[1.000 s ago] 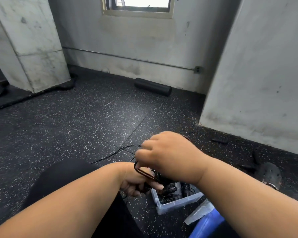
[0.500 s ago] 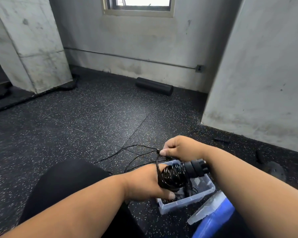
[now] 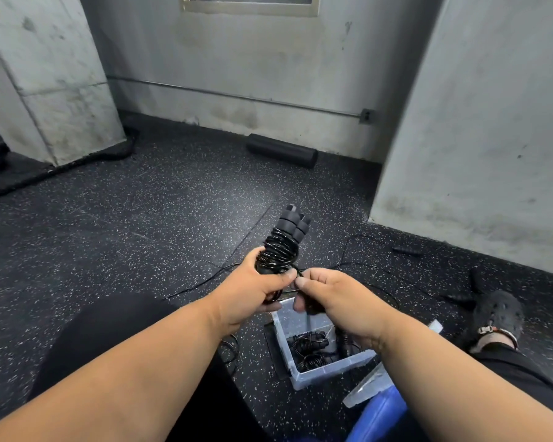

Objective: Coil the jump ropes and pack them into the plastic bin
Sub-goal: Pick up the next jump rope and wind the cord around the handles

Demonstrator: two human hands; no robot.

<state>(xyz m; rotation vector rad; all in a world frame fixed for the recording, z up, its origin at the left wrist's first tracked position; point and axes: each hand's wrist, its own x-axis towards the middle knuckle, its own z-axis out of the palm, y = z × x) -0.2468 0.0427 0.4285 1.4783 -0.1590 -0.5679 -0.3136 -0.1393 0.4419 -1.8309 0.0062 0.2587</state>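
Both bare forearms reach forward, converging at centre. The left hand (image 3: 253, 293) is curled in a fist-like grip, thumb pointing right. The right hand (image 3: 331, 295) pinches thumb against fingertips, nearly touching the left thumb.

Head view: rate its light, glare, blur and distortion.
Head view: dim, flat light with soft shadows; small glints on the rope coils in the left hand; centre sharp, forearms at the bottom edge soft; wide-angle bending tilts the walls and pillar.
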